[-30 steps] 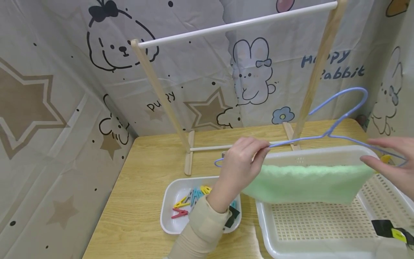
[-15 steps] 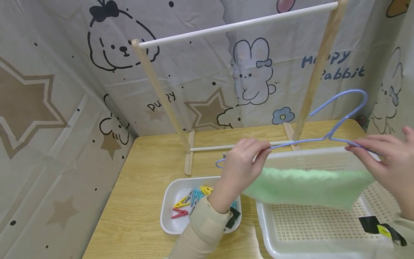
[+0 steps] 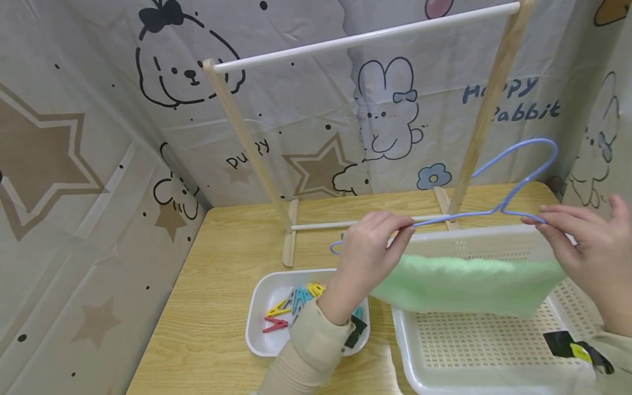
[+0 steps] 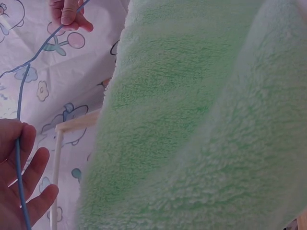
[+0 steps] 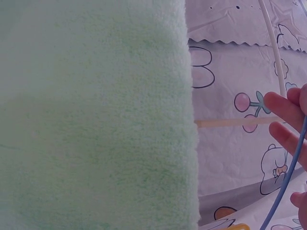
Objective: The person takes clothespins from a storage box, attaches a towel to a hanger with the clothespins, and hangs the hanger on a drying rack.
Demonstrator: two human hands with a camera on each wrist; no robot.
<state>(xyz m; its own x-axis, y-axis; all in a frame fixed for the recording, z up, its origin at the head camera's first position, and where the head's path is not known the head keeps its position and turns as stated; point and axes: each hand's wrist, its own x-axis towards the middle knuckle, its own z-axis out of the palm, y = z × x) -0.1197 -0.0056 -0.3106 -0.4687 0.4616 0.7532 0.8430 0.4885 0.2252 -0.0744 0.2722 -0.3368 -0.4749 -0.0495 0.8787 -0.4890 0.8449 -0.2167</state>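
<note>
A blue clothes hanger (image 3: 469, 214) is held up over the basket, its hook pointing up and to the back. My left hand (image 3: 372, 252) pinches its left arm, and my right hand (image 3: 585, 247) pinches the right arm near the neck. Below the hanger's arms hangs a fluffy light green towel (image 3: 469, 285). The towel fills much of both wrist views; how it sits on the hanger's lower bar is hidden. In the left wrist view the hanger (image 4: 19, 105) runs past the fingertips of both hands.
A white tray (image 3: 254, 334) holds several coloured clothespins at the left. Under the towel stands a cream perforated basket (image 3: 415, 378). Behind, a drying rack (image 3: 365, 39) with wooden posts and a white top rail stands on the wooden table (image 3: 212, 307), near a printed cloth wall.
My right hand has come in from the right, taken hold of the hanger's right arm and shifted a little left along it. The left hand keeps its hold almost unmoved.
</note>
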